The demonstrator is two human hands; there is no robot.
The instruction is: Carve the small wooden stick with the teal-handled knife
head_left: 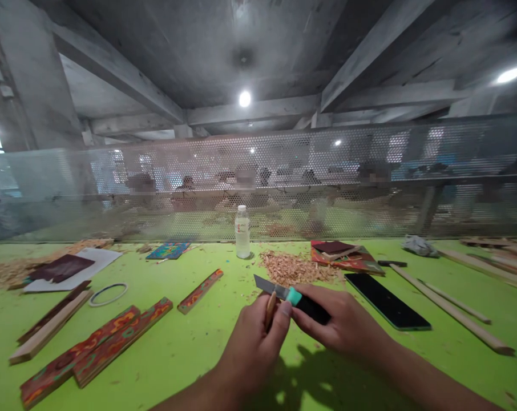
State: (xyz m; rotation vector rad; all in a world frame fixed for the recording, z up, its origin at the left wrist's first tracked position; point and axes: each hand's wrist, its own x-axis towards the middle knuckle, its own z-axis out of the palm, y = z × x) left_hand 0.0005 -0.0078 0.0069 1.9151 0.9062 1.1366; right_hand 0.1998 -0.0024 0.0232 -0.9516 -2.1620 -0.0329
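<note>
My left hand [252, 342] is closed around a thin wooden stick [270, 309], holding it nearly upright above the green table [177, 348]. My right hand [339, 325] grips a utility knife [290, 295] with a black handle, a teal collar and a bare grey blade. The blade points left and lies against the top of the stick. My left thumb presses near the knife's collar. A heap of wood shavings [297, 267] lies just beyond the hands.
Painted wooden strips [98, 345] and a short one [200, 291] lie at the left, with plain slats [48, 325], a ring [108, 294] and sandpaper [61, 267]. A plastic bottle [242, 232] stands at the back. A phone [387, 301] and long sticks [451, 311] lie right. A mesh screen [284, 182] backs the table; people sit beyond.
</note>
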